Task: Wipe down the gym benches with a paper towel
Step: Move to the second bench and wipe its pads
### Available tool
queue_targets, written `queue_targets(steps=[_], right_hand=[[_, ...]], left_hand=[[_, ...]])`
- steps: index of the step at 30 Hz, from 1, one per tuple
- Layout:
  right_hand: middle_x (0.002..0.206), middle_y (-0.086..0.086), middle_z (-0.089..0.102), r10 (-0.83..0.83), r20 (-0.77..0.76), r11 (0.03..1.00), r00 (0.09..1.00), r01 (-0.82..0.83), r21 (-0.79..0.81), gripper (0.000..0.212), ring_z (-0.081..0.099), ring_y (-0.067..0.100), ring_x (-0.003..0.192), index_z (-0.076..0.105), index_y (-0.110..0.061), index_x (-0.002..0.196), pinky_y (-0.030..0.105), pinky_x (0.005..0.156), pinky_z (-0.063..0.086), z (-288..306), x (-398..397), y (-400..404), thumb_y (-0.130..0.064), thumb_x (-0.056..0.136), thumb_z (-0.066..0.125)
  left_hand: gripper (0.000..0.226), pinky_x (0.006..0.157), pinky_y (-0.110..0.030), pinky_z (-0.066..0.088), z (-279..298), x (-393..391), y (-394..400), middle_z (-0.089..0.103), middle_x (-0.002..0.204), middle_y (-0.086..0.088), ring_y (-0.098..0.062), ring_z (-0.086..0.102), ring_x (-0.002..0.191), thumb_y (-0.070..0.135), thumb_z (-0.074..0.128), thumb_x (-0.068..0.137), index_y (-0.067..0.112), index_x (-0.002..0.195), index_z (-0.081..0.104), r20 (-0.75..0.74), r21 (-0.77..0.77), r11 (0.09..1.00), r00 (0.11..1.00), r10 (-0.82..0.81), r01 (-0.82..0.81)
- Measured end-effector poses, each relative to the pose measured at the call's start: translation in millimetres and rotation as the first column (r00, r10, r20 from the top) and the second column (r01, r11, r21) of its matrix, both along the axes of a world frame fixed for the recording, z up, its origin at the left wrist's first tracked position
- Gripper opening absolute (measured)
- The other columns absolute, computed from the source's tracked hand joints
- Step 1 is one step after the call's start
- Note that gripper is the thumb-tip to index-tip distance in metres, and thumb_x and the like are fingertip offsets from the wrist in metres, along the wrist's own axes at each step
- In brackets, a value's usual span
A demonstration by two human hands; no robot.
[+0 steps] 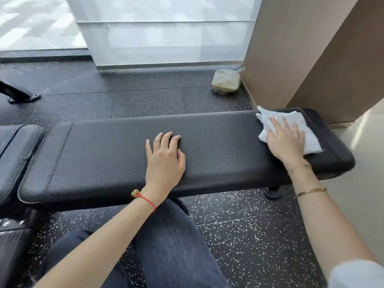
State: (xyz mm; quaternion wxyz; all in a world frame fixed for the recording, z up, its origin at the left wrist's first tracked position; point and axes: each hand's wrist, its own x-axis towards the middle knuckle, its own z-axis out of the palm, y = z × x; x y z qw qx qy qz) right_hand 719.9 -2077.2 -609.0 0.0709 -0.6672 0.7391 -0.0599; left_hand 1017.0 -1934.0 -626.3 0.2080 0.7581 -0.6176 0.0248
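so, starting at the far left, a second padded bench section (16,154) sits end to end with the one i'm working on, a narrow gap between them. next comes the long black bench pad (116,150), its long axis running left to right straight across in front of my knees. my left hand (164,156) rests flat on the middle of that pad, fingers relaxed and slightly spread, holding nothing; i judge it's there to brace me.

further right, my right hand (287,140) presses down on the white paper towel (307,132), fingers straight and splayed over it, not curled round it. the towel lies crumpled and flattened at the right end of the pad, near the stitched seam, with its edges showing beyond my fingers on the far side and to the right. beyond that end stands a brown wall panel (291,48), and on the speckled floor behind the bench a small plastic bag (226,81) leans by the panel's base.

what matters for the next stroke: nearly all the unwiped length lies to the left of the towel, along the pad's long axis, toward my left hand. my right hand is the one on the towel, so i'd expect to drag it leftward, and my left hand sits right in that path and would likely need to lift or shift.
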Motion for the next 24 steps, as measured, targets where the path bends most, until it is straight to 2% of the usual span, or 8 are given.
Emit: queue_targets(steps=[2,5,9,13,15,18,21,24], right_hand=[[0.165,-0.007,0.011,0.027,0.015,0.999,1.000,-0.028,0.029,0.054,0.008,0.028,0.151,0.019,-0.037,0.155,0.047,0.121,0.004,4,21,-18,-0.039,0.102,0.028],[0.165,-0.007,0.012,0.206,0.008,0.978,0.979,-0.206,0.036,0.053,0.007,0.025,0.151,0.020,-0.035,0.155,0.048,0.121,0.004,8,70,-20,-0.038,0.102,0.028],[0.164,-0.009,0.013,0.501,0.025,0.865,0.865,-0.501,0.005,0.052,0.007,0.023,0.152,0.021,-0.038,0.154,0.047,0.122,0.002,7,129,27,-0.039,0.103,0.031],[0.164,-0.011,0.013,0.641,0.026,0.767,0.767,-0.641,-0.021,0.052,0.004,0.022,0.152,0.020,-0.040,0.154,0.043,0.122,-0.003,2,129,69,-0.037,0.103,0.032],[0.164,-0.012,0.012,0.629,0.027,0.777,0.777,-0.629,-0.015,0.052,0.004,0.021,0.152,0.018,-0.041,0.154,0.041,0.122,-0.003,3,116,69,-0.037,0.104,0.031],[0.164,-0.011,0.011,0.497,0.042,0.868,0.867,-0.497,-0.006,0.053,0.005,0.022,0.152,0.017,-0.041,0.154,0.044,0.123,0.000,5,97,48,-0.036,0.103,0.029],[0.165,-0.008,0.010,0.339,0.007,0.940,0.941,-0.339,0.030,0.055,0.006,0.026,0.152,0.016,-0.037,0.155,0.047,0.122,0.001,9,101,20,-0.036,0.102,0.027],[0.165,-0.006,0.008,0.290,-0.016,0.955,0.957,-0.288,0.075,0.056,0.003,0.029,0.151,0.014,-0.035,0.156,0.049,0.122,0.000,11,135,3,-0.037,0.102,0.027]], left_hand=[[0.042,0.116,-0.056,0.022,1,0,0,0.050,0.143,-0.005,-0.028,0.038,0.137,0.026,0.045,0.093,0.017,0.133,0.054,0.000,-0.006,1.000,1.000,0.002,-0.002],[0.042,0.116,-0.055,0.023,2,0,0,0.051,0.142,-0.003,-0.026,0.039,0.137,0.026,0.045,0.092,0.018,0.132,0.055,-0.002,-0.007,1.000,1.000,0.009,-0.009],[0.041,0.117,-0.054,0.021,3,1,0,0.051,0.142,-0.001,-0.024,0.038,0.137,0.027,0.046,0.092,0.019,0.132,0.055,-0.032,-0.012,1.000,0.999,0.007,-0.007],[0.039,0.119,-0.051,0.018,3,4,1,0.050,0.144,0.000,-0.022,0.036,0.140,0.024,0.049,0.093,0.018,0.131,0.057,-0.097,-0.022,1.000,0.995,-0.005,0.003],[0.037,0.120,-0.049,0.016,4,7,3,0.051,0.143,-0.001,-0.020,0.036,0.140,0.020,0.049,0.093,0.016,0.129,0.058,-0.156,-0.042,0.999,0.987,-0.023,0.017],[0.034,0.121,-0.048,0.018,8,15,8,0.055,0.138,-0.002,-0.021,0.040,0.137,0.016,0.051,0.093,0.014,0.125,0.061,-0.207,-0.068,0.997,0.978,-0.038,0.025],[0.034,0.120,-0.048,0.020,10,35,17,0.057,0.134,-0.003,-0.023,0.044,0.134,0.016,0.053,0.091,0.014,0.123,0.062,-0.125,-0.072,0.997,0.992,-0.010,0.001],[0.034,0.119,-0.048,0.021,9,71,32,0.058,0.133,-0.006,-0.026,0.044,0.133,0.015,0.055,0.090,0.012,0.123,0.062,-0.065,-0.080,0.993,0.995,0.080,-0.085]])
